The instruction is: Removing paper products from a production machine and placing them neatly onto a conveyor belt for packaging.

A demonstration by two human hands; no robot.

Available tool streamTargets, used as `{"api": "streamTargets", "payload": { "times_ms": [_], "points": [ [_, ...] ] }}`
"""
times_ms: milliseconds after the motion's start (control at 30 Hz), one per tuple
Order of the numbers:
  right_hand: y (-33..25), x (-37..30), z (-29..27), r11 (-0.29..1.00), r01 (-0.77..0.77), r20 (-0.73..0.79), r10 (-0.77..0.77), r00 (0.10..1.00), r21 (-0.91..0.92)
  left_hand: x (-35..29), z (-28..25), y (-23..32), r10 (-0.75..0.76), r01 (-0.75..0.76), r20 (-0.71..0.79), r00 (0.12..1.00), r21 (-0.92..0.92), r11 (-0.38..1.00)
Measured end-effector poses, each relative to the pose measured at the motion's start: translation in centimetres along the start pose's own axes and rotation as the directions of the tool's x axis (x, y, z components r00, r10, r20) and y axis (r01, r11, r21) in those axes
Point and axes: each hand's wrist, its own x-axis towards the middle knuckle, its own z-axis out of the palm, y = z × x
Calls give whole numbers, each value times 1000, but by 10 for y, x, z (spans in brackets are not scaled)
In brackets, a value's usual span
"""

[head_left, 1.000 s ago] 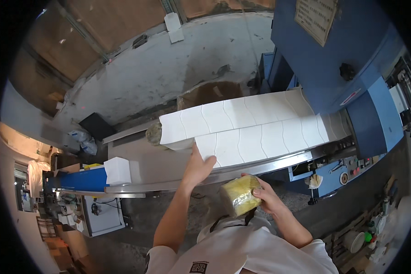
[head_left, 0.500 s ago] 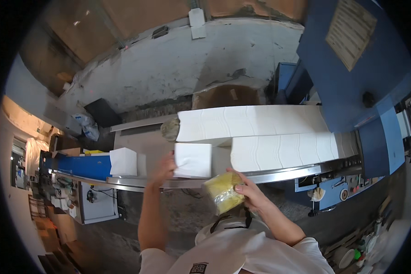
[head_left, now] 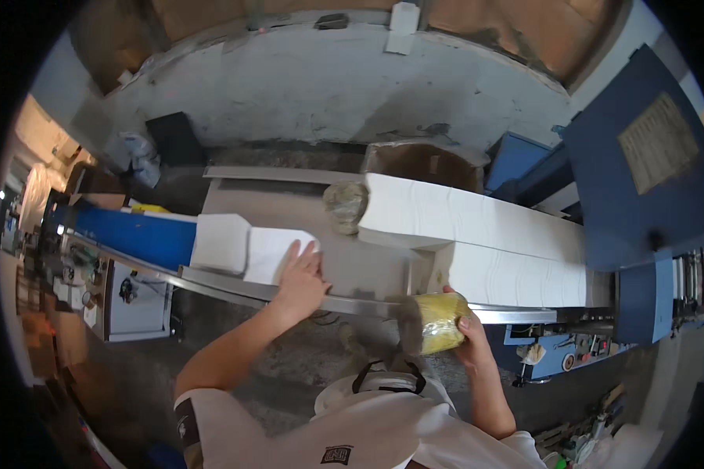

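My left hand lies with outstretched fingers against the right end of a white paper stack. That stack touches a second white stack on its left. Closed around a block wrapped in shiny yellowish tape, my right hand holds it in front of the bench's metal edge. The block's left end is blurred. Beyond my right hand, two long rows of upright white paper, a far row and a near row, lie on the bench. A similar brownish wrapped block stands against the far row's left end.
A grey metal bench top runs across in front of me, with a blue surface at its left. A blue machine rises at the right. Behind the bench stands an open cardboard box. A white cabinet sits lower left.
My left hand has slid the white stack leftward against the other stack. The yellow wrapped block in my right hand has moved right and turned. The view has shifted too.
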Motion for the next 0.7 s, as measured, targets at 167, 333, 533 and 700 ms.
{"api": "streamTargets", "payload": {
  "times_ms": [167, 333, 533, 700],
  "points": [
    [-7, -1, -10, 998, -42, 66, 39, 997, 51, 3, -7, -1, -189, 202, 82, 979, -190, 961],
    [-33, -16, -34, 996, -73, 185, 62, 981, 51, 55, -58, 102, -273, 273, 223, 936, -948, 162],
    [-60, -55, -109, 987, -95, 244, 61, 968, 131, 128, -140, 232, -289, 186, 93, 953, -931, 315],
    [-70, -72, -154, 987, -107, 239, 76, 968, 116, 136, -128, 252, -356, 208, 76, 931, -915, 347]
  ]
}}
